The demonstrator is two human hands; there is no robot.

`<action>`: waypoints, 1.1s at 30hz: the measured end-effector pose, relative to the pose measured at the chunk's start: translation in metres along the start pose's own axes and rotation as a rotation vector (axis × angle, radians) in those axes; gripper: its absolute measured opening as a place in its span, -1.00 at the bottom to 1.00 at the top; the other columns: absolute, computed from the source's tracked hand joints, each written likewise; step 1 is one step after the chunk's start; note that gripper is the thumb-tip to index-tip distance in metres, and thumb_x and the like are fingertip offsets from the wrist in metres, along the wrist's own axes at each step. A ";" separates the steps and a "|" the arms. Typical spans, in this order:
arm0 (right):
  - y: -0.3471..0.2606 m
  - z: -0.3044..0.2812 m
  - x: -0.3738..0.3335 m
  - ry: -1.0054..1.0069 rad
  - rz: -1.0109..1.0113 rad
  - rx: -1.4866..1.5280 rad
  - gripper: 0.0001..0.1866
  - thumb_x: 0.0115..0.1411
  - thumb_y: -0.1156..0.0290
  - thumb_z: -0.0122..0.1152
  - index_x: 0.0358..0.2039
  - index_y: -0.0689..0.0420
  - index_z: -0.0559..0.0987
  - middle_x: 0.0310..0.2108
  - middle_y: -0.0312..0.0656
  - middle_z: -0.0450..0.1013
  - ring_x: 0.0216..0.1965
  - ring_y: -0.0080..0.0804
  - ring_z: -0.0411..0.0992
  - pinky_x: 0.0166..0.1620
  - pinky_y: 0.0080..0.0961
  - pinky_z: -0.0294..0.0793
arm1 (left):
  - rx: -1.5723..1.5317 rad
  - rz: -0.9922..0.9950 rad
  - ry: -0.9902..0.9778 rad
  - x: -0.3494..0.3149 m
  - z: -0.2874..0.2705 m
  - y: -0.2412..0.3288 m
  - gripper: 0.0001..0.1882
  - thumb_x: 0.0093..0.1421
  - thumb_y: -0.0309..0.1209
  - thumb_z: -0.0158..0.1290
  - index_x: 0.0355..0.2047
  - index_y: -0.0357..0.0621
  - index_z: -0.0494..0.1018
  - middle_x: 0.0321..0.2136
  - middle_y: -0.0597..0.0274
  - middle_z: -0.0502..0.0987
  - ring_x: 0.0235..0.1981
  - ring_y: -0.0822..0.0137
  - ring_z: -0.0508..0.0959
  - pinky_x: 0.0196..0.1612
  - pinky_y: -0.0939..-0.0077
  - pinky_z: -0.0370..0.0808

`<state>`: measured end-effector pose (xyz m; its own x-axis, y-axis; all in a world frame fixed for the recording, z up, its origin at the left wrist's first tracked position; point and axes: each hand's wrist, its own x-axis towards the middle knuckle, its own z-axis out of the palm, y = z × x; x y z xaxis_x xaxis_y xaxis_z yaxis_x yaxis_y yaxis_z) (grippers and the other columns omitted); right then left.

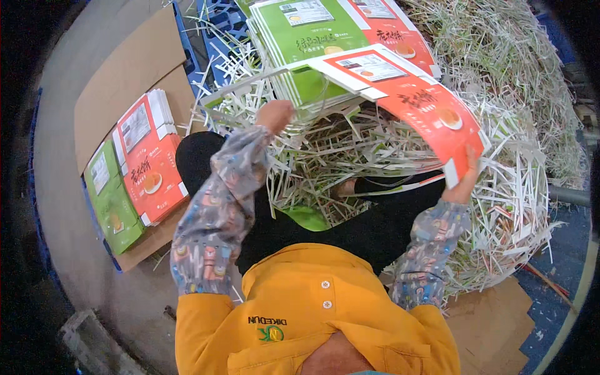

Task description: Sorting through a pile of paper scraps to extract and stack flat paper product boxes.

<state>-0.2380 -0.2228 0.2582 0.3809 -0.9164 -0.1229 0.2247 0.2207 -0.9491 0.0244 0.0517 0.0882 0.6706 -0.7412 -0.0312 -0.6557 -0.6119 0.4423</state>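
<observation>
My right hand (462,178) is closed on the lower right edge of a red printed cardboard sheet (417,103), which bends as it hangs over the shreds. My left hand (275,115) is a fist, slightly blurred, with thin pale paper trim strips (240,83) about it; it seems to grip them. Just beyond it lies a stack of green printed sheets (312,37), with red printed sheets (400,31) beside it. The sheet's far end rests over the green stack's near edge.
Shredded paper trimmings (487,62) heap up at the right and around my legs. On the left, stacked red sheets (150,162) and green sheets (111,197) lie on brown cardboard (125,81). A blue plastic pallet (222,31) shows behind. More cardboard (490,319) lies at lower right.
</observation>
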 end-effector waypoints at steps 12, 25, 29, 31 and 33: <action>-0.031 0.010 -0.022 -0.173 0.065 0.063 -0.56 0.07 0.33 0.01 -0.05 0.21 0.22 -0.15 -0.11 0.33 -0.18 -0.30 0.35 -0.11 -0.36 0.34 | -0.077 -0.236 -0.279 -0.006 -0.134 0.019 -0.53 -0.12 -0.03 0.06 -0.40 -0.22 0.43 -0.51 0.02 0.48 -0.45 0.22 0.50 -0.41 0.39 0.39; -0.076 0.001 -0.052 -0.176 0.150 0.064 -0.54 0.09 0.29 -0.03 -0.03 0.22 0.21 -0.08 -0.04 0.28 -0.16 -0.22 0.34 -0.10 -0.27 0.33 | -0.082 -0.058 -0.362 0.018 0.019 0.014 -0.31 -0.19 -0.12 0.09 -0.06 -0.16 0.17 -0.33 -0.06 0.43 -0.30 0.06 0.46 -0.28 0.27 0.39; -0.081 -0.003 -0.061 -0.249 0.278 0.147 -0.54 0.09 0.29 -0.04 -0.03 0.23 0.21 -0.07 -0.03 0.27 -0.11 -0.22 0.31 -0.04 -0.24 0.27 | -0.043 0.016 -0.021 0.015 -0.006 0.016 -0.79 -0.01 -0.29 -0.08 -0.38 -0.06 0.41 -0.42 0.04 0.47 -0.36 0.14 0.49 -0.35 0.27 0.42; -0.079 -0.004 -0.067 -0.202 0.268 0.136 -0.54 0.07 0.29 -0.01 -0.05 0.25 0.23 -0.09 -0.06 0.30 -0.16 -0.23 0.34 -0.09 -0.29 0.32 | -0.038 0.106 0.389 0.023 -0.017 -0.007 -0.85 0.05 -0.35 -0.13 -0.42 -0.06 0.40 -0.49 0.08 0.46 -0.43 0.15 0.49 -0.42 0.34 0.43; -0.074 -0.035 -0.050 -0.189 0.283 0.136 -0.54 0.06 0.30 0.02 -0.07 0.27 0.25 -0.12 -0.08 0.33 -0.21 -0.24 0.37 -0.13 -0.34 0.36 | 0.111 0.221 0.588 0.032 -0.049 -0.065 -0.88 0.03 -0.38 -0.14 -0.45 -0.03 0.39 -0.56 0.12 0.44 -0.52 0.18 0.49 -0.50 0.42 0.43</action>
<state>-0.3048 -0.2049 0.3243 0.6012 -0.7376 -0.3074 0.1993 0.5110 -0.8361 0.1052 0.0812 0.1026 0.5728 -0.5973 0.5613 -0.8115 -0.5099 0.2855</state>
